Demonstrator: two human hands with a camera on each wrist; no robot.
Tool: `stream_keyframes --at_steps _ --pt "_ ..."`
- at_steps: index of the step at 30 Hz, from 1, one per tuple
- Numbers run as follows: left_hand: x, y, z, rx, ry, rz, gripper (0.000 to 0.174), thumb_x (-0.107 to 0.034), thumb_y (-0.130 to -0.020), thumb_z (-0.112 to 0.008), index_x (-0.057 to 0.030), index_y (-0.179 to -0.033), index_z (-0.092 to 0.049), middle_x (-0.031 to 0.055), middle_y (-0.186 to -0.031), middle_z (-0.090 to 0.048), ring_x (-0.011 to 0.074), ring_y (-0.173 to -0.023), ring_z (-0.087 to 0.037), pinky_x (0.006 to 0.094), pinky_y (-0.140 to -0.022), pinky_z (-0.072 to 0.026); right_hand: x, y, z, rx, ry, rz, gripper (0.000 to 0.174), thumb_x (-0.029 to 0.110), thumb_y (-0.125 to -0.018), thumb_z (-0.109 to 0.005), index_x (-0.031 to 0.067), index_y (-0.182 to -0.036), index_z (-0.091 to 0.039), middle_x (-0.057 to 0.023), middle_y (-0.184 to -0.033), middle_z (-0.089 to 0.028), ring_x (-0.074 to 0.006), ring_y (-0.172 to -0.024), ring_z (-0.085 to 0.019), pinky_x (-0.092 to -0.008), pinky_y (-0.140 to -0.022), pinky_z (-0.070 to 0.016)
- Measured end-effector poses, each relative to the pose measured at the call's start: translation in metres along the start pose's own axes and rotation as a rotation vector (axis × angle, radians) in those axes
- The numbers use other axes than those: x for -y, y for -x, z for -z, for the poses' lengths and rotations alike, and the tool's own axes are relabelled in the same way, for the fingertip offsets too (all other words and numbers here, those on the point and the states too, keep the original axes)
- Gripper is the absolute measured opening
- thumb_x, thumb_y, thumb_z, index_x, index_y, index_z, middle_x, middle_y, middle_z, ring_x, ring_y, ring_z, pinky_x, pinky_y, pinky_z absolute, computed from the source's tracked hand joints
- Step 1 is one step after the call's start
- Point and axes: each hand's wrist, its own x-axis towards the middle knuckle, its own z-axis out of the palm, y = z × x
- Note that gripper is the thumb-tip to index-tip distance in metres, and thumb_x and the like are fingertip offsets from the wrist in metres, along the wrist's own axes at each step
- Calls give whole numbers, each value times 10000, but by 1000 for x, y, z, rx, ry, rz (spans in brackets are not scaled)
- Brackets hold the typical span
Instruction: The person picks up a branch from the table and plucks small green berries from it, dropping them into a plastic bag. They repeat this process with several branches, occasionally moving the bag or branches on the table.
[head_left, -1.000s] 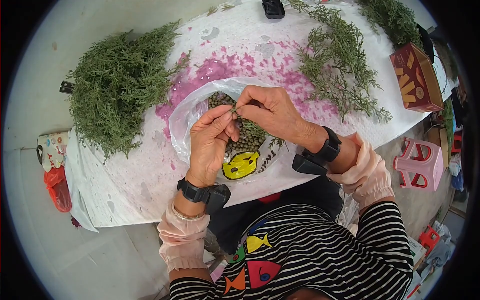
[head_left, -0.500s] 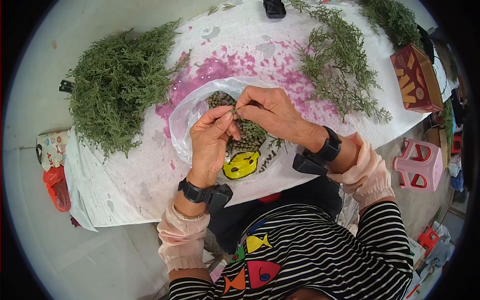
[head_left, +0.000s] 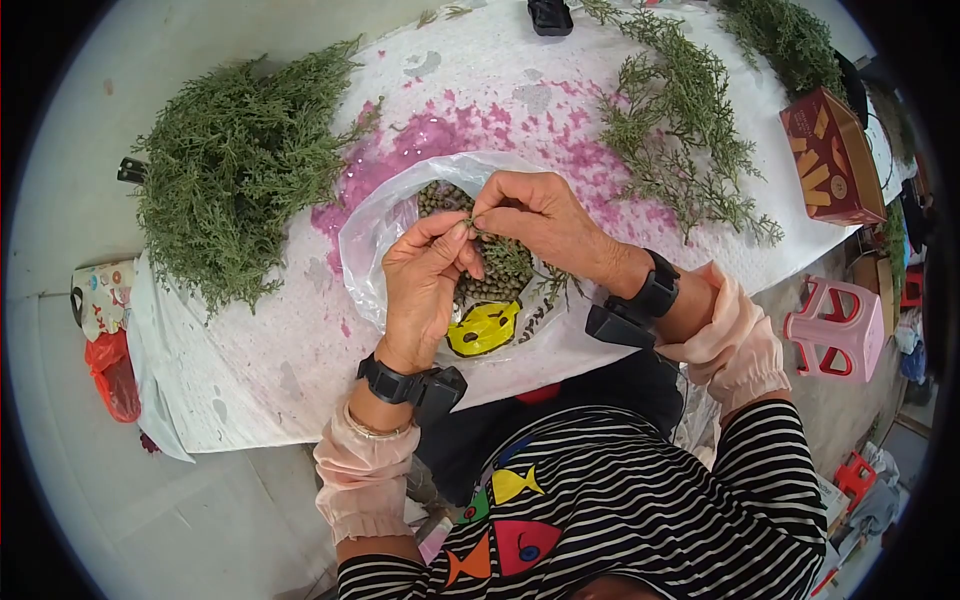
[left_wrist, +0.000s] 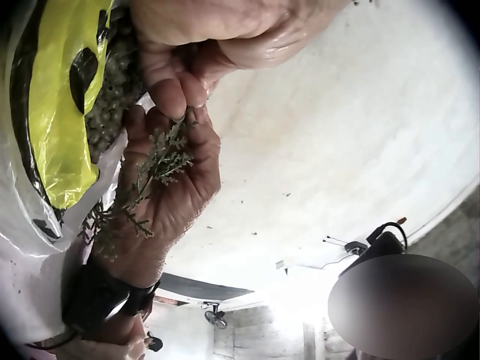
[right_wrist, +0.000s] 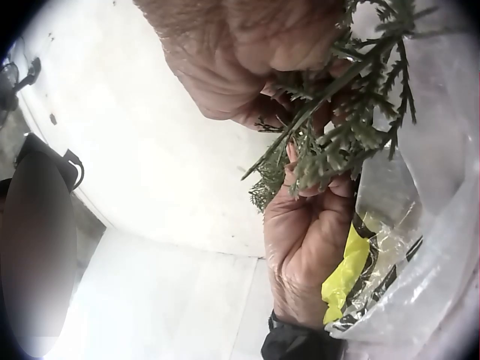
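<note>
Both hands meet over a white plastic bag [head_left: 368, 255] with a yellow cartoon print, on the table. Inside the bag lie many small round greenish-brown berries [head_left: 500, 270]. My left hand [head_left: 422, 285] pinches with thumb and forefinger at a tiny green bit where the two hands' fingertips meet. My right hand [head_left: 552, 225] pinches at the same spot, its other fingers curled. A scaly green conifer sprig [left_wrist: 166, 159] trails from the right hand's fingers across its palm in the left wrist view. In the right wrist view the sprig [right_wrist: 367, 139] spreads close to the camera.
A large heap of conifer branches [head_left: 240, 180] lies on the left of the white-covered table [head_left: 250, 400]. Looser branches [head_left: 685, 120] lie at right, beside a red snack box [head_left: 830, 155]. A black object [head_left: 549, 16] sits at the far edge. Beyond the table stands a pink stool [head_left: 840, 328].
Both hands stay almost in place over the bag, fingertips still together. The sprig under the right hand shows slightly more spread out in the head view.
</note>
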Motion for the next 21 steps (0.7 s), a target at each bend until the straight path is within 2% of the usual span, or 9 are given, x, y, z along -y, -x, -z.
stream_keyframes --at_steps 11,15,18,21 --pt "-2 -1 1 -17 22 41 116 -36 -842 -594 6 -946 -627 71 -671 -592 154 -557 -558 264 -516 -479 -2 -1 -1 7 4 -34 81 74 -774 -595 -7 -775 -584 -14 -639 -572 -53 -586 -483 -221 -520 -403" --pt "-1 -1 1 -18 29 44 114 -36 -842 -596 6 -942 -628 67 -670 -593 152 -559 -561 262 -516 -480 -5 -2 0 2 -3 7 81 72 -775 -594 -7 -773 -580 -13 -642 -573 -52 -590 -485 -219 -529 -407" --pt "-1 -1 1 -45 27 54 115 -31 -841 -594 8 -943 -630 67 -669 -596 150 -561 -565 263 -517 -482 2 0 3 79 20 -93 43 34 -825 -582 -5 -842 -579 19 -758 -566 -25 -715 -484 -192 -631 -408" --pt "-1 -1 2 -41 33 65 118 -26 -841 -592 11 -947 -629 68 -671 -599 149 -564 -567 264 -519 -484 0 0 3 81 -5 -97 43 35 -826 -582 -5 -841 -580 21 -752 -564 -21 -707 -479 -190 -621 -403"
